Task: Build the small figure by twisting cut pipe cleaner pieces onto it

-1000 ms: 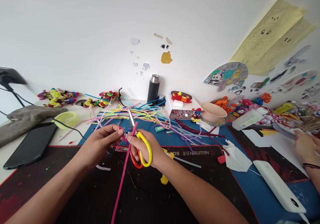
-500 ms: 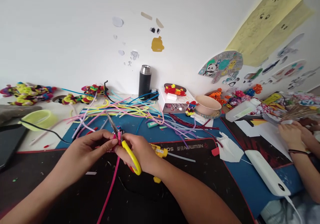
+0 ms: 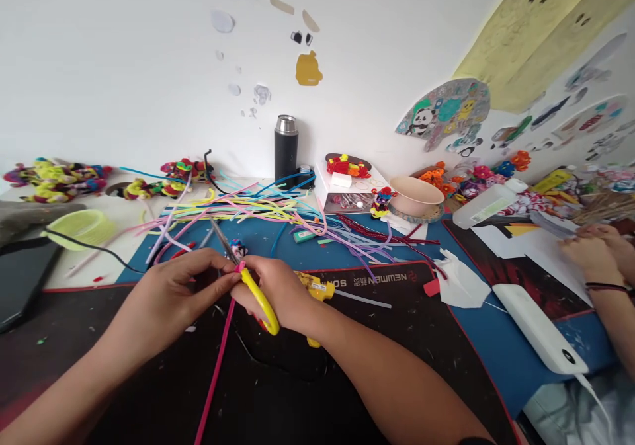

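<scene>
My right hand (image 3: 278, 289) is wrapped round scissors with yellow handles (image 3: 262, 303), their blades pointing up and to the left. Thumb and fingers of my left hand (image 3: 183, 289) pinch close to the blades, at the upper end of a pink pipe cleaner (image 3: 215, 372) that hangs down over the dark mat. Between the hands a small figure with blue and pink parts (image 3: 236, 248) shows beside the blades; its lower part is hidden by the fingers.
A heap of coloured pipe cleaners (image 3: 248, 210) lies behind my hands. Beyond it stand a black bottle (image 3: 286, 151), a white box (image 3: 325, 194) and a pink bowl (image 3: 417, 197). A yellow glue gun (image 3: 320, 287) and white power bank (image 3: 538, 326) lie rightward. Another person's hands (image 3: 595, 256) are at far right.
The view has shifted slightly. My hands have come closer together around the scissors and the pink pipe cleaner, and more of the small figure shows above them.
</scene>
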{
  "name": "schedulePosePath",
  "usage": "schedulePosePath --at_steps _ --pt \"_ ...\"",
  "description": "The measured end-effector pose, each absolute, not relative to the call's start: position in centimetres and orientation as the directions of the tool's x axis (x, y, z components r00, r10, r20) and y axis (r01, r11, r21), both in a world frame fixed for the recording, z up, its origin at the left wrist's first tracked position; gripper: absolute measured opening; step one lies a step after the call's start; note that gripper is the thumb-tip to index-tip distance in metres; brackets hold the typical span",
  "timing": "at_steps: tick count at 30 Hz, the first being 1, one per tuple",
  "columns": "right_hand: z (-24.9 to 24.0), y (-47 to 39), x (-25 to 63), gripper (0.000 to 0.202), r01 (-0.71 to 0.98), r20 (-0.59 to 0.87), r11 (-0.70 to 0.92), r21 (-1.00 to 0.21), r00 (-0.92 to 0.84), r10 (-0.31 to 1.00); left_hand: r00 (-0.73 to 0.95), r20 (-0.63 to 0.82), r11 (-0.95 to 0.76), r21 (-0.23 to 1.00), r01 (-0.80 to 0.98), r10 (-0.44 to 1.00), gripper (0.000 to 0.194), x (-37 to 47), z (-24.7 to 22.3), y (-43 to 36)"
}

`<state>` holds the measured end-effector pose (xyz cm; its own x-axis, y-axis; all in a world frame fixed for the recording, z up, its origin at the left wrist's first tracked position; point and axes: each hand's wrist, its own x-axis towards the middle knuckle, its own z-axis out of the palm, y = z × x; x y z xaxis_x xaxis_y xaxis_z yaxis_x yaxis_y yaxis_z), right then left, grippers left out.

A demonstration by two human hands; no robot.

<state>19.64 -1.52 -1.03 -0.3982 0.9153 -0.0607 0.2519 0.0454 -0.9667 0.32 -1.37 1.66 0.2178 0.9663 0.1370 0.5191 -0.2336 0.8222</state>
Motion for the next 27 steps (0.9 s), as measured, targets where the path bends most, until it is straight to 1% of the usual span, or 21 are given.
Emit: schedulePosePath --at_steps 5,9,13,17,21,27 --pt "-1.6 -1.5 19.2 0.027 0.252 -0.084 0.021 -0.967 -0.398 0.913 0.212 0.132 -0.221 0.85 0.479 0.968 0.036 0.7 1.8 -1.4" --pt "-2.6 -1.4 19.0 0.031 0.172 -0.113 -0.042 -0.984 -0.428 0.897 0.193 0.114 -0.191 0.876 0.442 0.974 0.036 0.4 0.9 -1.3" --pt "-2.3 -1.5 19.1 0.036 0.055 -0.127 -0.115 -0.992 -0.425 0.896 0.097 0.031 -0.056 0.961 0.271 0.995 0.044 -0.1 0.5 -0.7" --pt "-1.3 -1.4 19.1 0.041 -0.038 -0.147 -0.177 -0.983 -0.399 0.905 -0.001 -0.044 0.044 0.994 0.098 0.999 0.048 0.2 0.5 -0.2" --pt "-1.2 -1.3 19.0 0.045 -0.072 -0.159 -0.206 -0.976 -0.415 0.896 0.033 -0.08 0.08 0.997 -0.005 0.996 0.043 0.7 -0.1 -0.2" --pt "-1.4 -1.4 18.9 0.047 -0.1 -0.124 -0.189 -0.977 -0.457 0.881 0.058 -0.03 0.031 0.999 -0.013 0.998 0.036 0.3 -0.9 -0.2"
